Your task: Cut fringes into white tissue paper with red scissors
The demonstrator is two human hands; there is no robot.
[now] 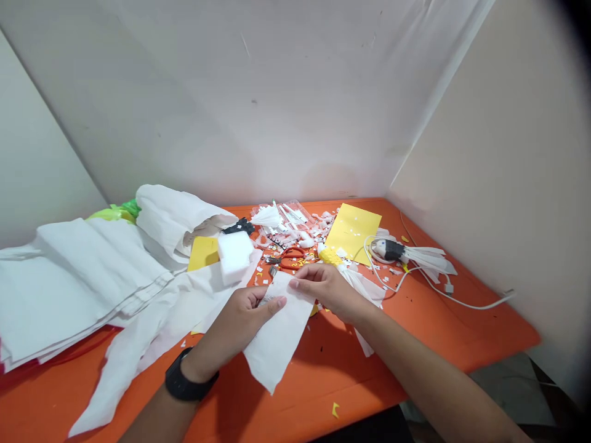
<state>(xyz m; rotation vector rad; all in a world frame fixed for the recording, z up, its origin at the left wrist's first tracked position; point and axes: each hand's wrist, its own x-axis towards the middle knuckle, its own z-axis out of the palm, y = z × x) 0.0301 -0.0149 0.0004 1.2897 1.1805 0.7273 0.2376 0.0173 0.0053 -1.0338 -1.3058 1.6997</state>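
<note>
Scraps (295,234) are littering the orange table (415,332) I am watching, boxed in by pale walls (508,154). My left hand (240,323) and right hand (325,289) are pinching a white paper sheet (281,338) above its middle. Red-handled scissors (290,258) are lying just beyond, hard to make out.

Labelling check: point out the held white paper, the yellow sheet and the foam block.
white paper (281,335), head view, lower middle of the sheet.
yellow sheet (353,232), head view, its centre.
foam block (234,257), head view, its middle.
</note>
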